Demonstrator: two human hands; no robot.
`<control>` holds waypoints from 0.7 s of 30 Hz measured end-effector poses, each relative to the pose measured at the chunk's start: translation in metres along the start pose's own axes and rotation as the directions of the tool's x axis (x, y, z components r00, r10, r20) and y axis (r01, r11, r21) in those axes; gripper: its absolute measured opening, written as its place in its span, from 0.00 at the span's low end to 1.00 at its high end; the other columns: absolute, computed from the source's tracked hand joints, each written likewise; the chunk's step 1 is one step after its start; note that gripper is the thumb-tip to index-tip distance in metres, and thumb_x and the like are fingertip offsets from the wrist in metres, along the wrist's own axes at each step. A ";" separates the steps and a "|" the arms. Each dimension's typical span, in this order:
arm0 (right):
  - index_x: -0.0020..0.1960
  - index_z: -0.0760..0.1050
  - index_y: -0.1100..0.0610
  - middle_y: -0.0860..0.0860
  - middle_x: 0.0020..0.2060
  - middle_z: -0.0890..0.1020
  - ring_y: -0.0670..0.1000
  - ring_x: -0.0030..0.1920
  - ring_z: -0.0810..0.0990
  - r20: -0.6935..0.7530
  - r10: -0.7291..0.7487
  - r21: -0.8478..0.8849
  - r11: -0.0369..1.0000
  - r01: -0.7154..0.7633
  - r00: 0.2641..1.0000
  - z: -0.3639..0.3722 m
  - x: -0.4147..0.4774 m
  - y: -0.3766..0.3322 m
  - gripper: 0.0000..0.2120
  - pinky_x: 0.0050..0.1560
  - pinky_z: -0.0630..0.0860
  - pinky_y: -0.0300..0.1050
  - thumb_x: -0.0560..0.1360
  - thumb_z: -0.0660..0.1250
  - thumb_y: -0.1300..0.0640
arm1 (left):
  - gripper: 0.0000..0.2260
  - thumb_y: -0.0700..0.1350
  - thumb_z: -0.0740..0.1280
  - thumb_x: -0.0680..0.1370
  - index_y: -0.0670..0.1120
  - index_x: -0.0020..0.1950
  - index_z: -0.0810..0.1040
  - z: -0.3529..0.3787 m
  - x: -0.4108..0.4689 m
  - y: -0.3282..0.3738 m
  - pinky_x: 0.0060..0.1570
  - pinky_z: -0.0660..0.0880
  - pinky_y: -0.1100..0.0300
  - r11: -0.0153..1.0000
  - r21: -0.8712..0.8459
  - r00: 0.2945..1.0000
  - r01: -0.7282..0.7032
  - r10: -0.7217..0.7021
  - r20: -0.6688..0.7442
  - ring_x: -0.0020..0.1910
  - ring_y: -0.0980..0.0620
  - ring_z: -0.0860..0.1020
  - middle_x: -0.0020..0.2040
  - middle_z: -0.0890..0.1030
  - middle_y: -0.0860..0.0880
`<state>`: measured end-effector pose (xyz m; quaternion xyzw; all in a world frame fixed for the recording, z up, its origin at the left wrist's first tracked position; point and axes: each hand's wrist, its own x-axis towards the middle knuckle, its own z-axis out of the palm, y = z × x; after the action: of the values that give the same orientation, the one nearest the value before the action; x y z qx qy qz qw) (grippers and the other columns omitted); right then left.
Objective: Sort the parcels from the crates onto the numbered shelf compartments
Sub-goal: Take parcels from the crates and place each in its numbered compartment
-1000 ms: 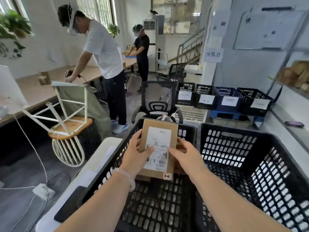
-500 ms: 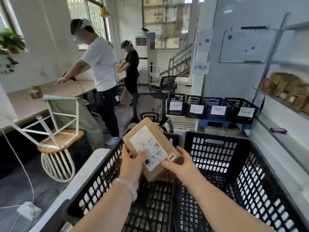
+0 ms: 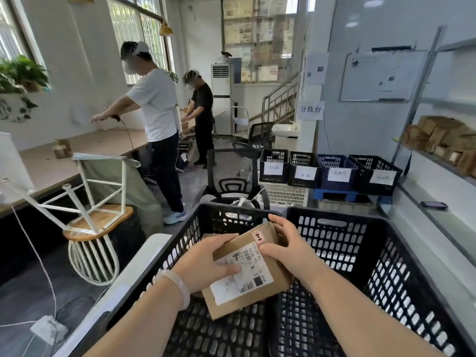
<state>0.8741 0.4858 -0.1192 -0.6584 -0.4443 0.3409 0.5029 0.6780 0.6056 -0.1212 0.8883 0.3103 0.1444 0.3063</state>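
Observation:
I hold a brown cardboard parcel with a white shipping label above the left black crate. My left hand grips its left side, thumb lying across the label. My right hand grips its far right edge near a small red sticker. The parcel lies tilted, label facing up. A second black crate stands to the right. A shelf at the right edge carries several brown parcels.
Four labelled bins stand in a row beyond the crates, behind a black office chair. An overturned white stool lies at left. Two people work at a long table. A phone rests on the right ledge.
The parcel has been turned from upright to nearly flat and lowered towards the left crate. My view has swung to the right, bringing the shelf further into sight.

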 end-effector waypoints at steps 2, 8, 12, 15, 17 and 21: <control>0.70 0.60 0.34 0.39 0.63 0.69 0.40 0.58 0.72 -0.015 -0.032 -0.025 0.999 0.032 0.999 0.001 0.001 -0.003 0.34 0.50 0.75 0.39 0.70 0.73 0.48 | 0.26 0.53 0.75 0.73 0.63 0.68 0.70 0.004 -0.005 -0.002 0.53 0.73 0.67 0.998 -0.070 0.999 -0.002 -0.001 -0.041 0.55 0.67 0.76 0.55 0.79 0.63; 0.73 0.58 0.37 0.39 0.66 0.64 0.39 0.63 0.65 -0.176 -0.130 -0.072 0.990 0.118 0.976 0.011 -0.008 0.006 0.35 0.54 0.66 0.34 0.72 0.72 0.47 | 0.21 0.49 0.75 0.74 0.59 0.64 0.72 0.015 -0.007 -0.009 0.39 0.78 0.66 0.901 -0.425 0.966 0.089 -0.182 -0.182 0.46 0.63 0.82 0.51 0.83 0.57; 0.73 0.54 0.34 0.35 0.67 0.66 0.35 0.65 0.66 -0.230 -0.147 -0.015 0.989 0.148 0.962 0.023 -0.015 0.014 0.39 0.63 0.70 0.37 0.73 0.73 0.53 | 0.17 0.49 0.75 0.73 0.62 0.55 0.71 0.020 0.002 0.006 0.40 0.82 0.58 0.769 -0.633 0.922 0.089 -0.304 -0.240 0.41 0.59 0.84 0.49 0.84 0.55; 0.70 0.51 0.30 0.26 0.60 0.66 0.27 0.60 0.67 -0.292 -0.160 -0.024 0.987 0.160 0.943 0.023 -0.022 0.012 0.40 0.55 0.71 0.26 0.74 0.72 0.59 | 0.18 0.47 0.75 0.74 0.56 0.60 0.74 0.029 0.016 0.023 0.37 0.81 0.61 0.705 -0.708 0.915 0.043 -0.312 -0.255 0.41 0.60 0.84 0.50 0.83 0.55; 0.72 0.51 0.32 0.24 0.59 0.66 0.27 0.61 0.67 -0.392 -0.165 -0.055 0.986 0.156 0.905 0.014 -0.029 0.009 0.41 0.59 0.72 0.32 0.74 0.71 0.59 | 0.15 0.47 0.74 0.75 0.59 0.57 0.74 0.037 0.025 0.037 0.35 0.80 0.64 0.706 -0.708 0.935 0.014 -0.260 -0.240 0.40 0.62 0.83 0.48 0.83 0.56; 0.71 0.56 0.33 0.27 0.61 0.69 0.33 0.62 0.70 -0.581 -0.176 -0.089 0.984 0.152 0.794 -0.022 -0.052 0.008 0.36 0.61 0.76 0.45 0.75 0.71 0.57 | 0.24 0.52 0.71 0.77 0.61 0.71 0.68 0.061 0.044 0.069 0.43 0.82 0.59 0.803 -0.593 0.981 -0.064 -0.060 -0.187 0.48 0.61 0.82 0.57 0.81 0.60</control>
<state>0.8760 0.4288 -0.1214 -0.6997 -0.3290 0.0677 0.6305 0.7706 0.5629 -0.1218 0.7285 0.2771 0.3216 0.5376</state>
